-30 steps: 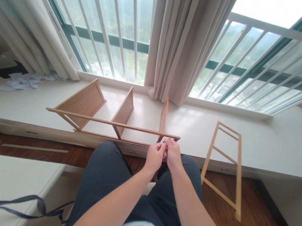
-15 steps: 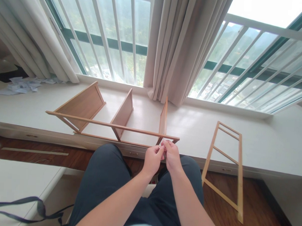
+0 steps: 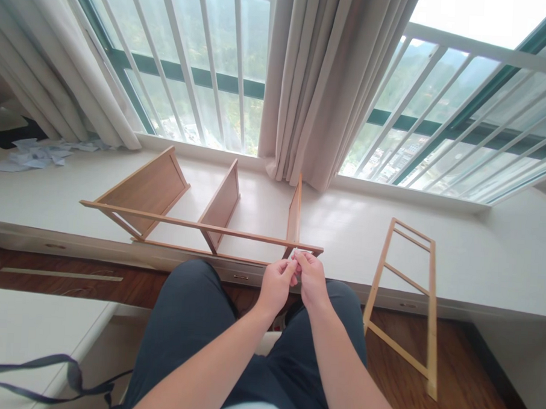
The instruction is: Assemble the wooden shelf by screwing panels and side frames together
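Note:
My left hand (image 3: 277, 284) and my right hand (image 3: 312, 277) meet above my knees, fingertips pinched close together. Something small and pale shows between them, too tiny to name. Just beyond the fingers is the right end of a wooden shelf unit (image 3: 249, 234), which lies along the window ledge. Its boards stand up from a long side rail: a wide left panel (image 3: 142, 190), a middle board (image 3: 223, 205) and a right board (image 3: 294, 214). My fingers partly cover the rail's right end; whether they touch it I cannot tell.
A ladder-like wooden frame (image 3: 431, 314) leans against the ledge (image 3: 344, 226) at right, its foot toward the floor. Paper scraps (image 3: 31, 155) lie at far left. A white table (image 3: 32, 320) with a dark strap (image 3: 73, 373) stands at lower left. Curtains (image 3: 305, 85) hang behind.
Both hands stay together, with only slight finger movement. The whole view has shifted very slightly; the shelf unit and the frame keep their places.

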Motion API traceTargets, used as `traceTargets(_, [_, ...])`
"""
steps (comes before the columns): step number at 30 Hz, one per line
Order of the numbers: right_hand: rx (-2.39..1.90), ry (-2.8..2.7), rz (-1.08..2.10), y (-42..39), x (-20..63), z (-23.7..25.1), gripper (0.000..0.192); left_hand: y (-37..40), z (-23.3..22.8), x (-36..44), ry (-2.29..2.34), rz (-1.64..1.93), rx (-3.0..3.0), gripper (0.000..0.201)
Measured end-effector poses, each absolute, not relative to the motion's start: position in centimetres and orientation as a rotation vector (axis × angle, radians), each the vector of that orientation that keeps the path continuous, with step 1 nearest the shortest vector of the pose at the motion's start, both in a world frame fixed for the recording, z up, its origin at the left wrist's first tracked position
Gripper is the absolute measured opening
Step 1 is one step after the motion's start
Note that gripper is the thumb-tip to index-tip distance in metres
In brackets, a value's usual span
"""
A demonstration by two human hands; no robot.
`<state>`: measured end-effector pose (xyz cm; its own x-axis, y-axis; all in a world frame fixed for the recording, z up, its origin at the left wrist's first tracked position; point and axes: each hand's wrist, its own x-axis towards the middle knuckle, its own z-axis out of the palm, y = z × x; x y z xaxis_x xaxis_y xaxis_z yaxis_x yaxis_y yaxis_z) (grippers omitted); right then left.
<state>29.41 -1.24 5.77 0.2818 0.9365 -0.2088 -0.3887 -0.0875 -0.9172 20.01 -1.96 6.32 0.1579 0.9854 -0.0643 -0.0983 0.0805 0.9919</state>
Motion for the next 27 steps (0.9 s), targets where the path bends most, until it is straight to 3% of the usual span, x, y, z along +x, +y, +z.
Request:
traceTargets(13, [-1.172, -0.57, 1.32, -1.4, 29.3, 6.3, 0.035, -1.9, 5.2, 20.9, 0.86, 0.993, 0.772, 0.04])
traceTargets(27, [-1.186, -0.568, 1.284, -1.2, 29.5, 5.9, 0.038, -2.1, 6.7, 20.0, 1.161, 1.023, 1.342, 0.048])
